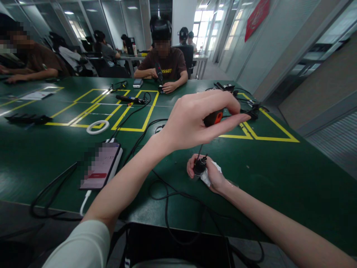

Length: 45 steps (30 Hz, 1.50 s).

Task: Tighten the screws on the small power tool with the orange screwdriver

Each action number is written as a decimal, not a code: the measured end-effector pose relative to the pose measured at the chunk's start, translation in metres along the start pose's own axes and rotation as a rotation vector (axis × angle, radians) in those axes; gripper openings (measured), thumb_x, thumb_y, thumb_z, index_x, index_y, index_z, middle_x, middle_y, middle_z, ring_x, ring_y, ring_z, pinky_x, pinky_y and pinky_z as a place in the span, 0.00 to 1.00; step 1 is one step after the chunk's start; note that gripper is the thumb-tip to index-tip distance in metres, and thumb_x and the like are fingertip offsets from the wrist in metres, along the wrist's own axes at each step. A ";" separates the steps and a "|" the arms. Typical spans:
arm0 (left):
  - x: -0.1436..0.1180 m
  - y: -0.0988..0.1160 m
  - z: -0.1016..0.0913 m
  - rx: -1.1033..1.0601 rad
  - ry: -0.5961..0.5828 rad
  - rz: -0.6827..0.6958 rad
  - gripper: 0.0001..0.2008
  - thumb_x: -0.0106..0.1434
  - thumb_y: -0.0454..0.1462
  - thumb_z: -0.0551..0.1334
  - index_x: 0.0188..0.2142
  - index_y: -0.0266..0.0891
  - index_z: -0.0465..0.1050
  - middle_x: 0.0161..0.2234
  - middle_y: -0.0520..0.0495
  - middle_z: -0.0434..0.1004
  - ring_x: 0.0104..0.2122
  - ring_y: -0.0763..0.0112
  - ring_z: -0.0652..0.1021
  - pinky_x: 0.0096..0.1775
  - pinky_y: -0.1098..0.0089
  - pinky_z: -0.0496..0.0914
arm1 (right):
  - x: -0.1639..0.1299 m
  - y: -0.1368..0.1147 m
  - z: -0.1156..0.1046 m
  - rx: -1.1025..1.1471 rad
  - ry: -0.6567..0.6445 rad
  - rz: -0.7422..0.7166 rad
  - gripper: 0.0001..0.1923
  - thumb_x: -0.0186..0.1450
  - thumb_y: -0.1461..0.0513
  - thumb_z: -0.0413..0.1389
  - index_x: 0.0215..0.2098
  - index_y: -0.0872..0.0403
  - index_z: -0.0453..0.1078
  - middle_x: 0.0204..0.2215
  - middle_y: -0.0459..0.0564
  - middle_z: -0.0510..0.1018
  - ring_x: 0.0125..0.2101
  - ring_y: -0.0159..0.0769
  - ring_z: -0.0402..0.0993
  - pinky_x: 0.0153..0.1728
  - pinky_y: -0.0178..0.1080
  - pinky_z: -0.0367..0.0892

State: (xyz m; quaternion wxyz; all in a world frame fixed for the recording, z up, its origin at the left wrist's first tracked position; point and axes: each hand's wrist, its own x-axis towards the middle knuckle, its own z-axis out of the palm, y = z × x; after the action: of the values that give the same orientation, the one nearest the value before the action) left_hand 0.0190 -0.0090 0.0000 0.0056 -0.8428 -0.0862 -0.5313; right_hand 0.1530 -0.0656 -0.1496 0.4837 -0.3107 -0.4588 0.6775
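Observation:
My left hand [189, 121] is raised in front of me, its fingers wrapped around the dark and orange handle of a screwdriver [217, 118]. The thin shaft points down toward a black cylindrical part [199, 166], which looks like a drill chuck. Whether the tip touches that part, I cannot tell. Lower down, close to the tabletop, my right hand [213, 173] is closed around the black part. Some white tissue [206, 178] lies between the palm and the part. The left hand covers most of the screwdriver handle.
Black cables [167, 190] loop over the green table [267, 193]. At left are a phone [102, 165] on a charging cord and a white ring [97, 127]. Yellow tape marks rectangles; dark tools [129, 99] lie among them. Across the table a person [164, 63] holds a power screwdriver [159, 74].

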 end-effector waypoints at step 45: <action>-0.005 0.000 -0.002 0.055 -0.005 -0.011 0.05 0.70 0.34 0.58 0.40 0.42 0.73 0.35 0.49 0.83 0.34 0.69 0.84 0.37 0.68 0.77 | -0.001 -0.002 0.002 -0.009 0.002 0.002 0.22 0.66 0.46 0.58 0.24 0.53 0.71 0.16 0.48 0.74 0.20 0.37 0.68 0.26 0.39 0.64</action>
State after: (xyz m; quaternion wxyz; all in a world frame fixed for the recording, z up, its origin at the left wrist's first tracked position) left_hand 0.0151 -0.0102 -0.0032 0.0255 -0.8430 -0.1055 -0.5268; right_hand 0.1529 -0.0665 -0.1468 0.4822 -0.3140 -0.4609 0.6757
